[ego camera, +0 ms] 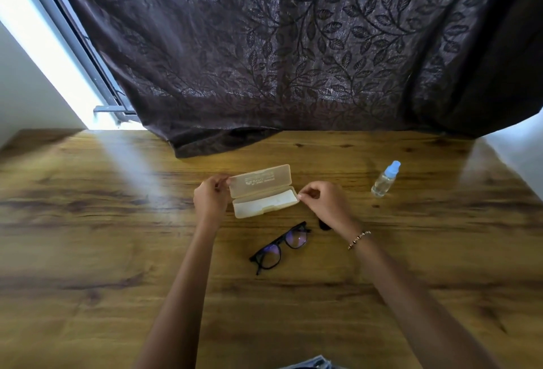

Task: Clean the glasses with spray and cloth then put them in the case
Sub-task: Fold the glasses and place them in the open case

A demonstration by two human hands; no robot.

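Dark brown curtain (293, 45) w/ woven leaf-and-vine pattern hangs behind, its hem bunched on the far edge of the table (88, 221). Tabletop is glossy wood-grain, warm brown, knots and dark streaks, w/ glare bands on both sides.

Both forearms are bare and reach fwd from the bottom edge, converging on the case (263, 192) at table centre. L hand (210, 199): back up, fingers curled in, tips pinching the lid's left corner. R hand (323, 204): wrist bent, thumb and forefinger pinched on the right end of the base, other fingers tucked.

Case is open, long rectangular box w/ rounded corners, pale yellowish translucent plastic, faint print on the raised lid, whitish inside.

Glasses (282, 246) lie on the table just nearer the person than the case, btwn the forearms, untouched: black plastic frame, lenses w/ purple-blue sheen.

Spray bottle (385, 180) stands right of the case, well apart: clear body, clear liquid, pale blue cap.

Beaded bracelet (359, 239) on R wrist. Small dark item (323, 225) mostly hidden behind that wrist; can't tell what it is.
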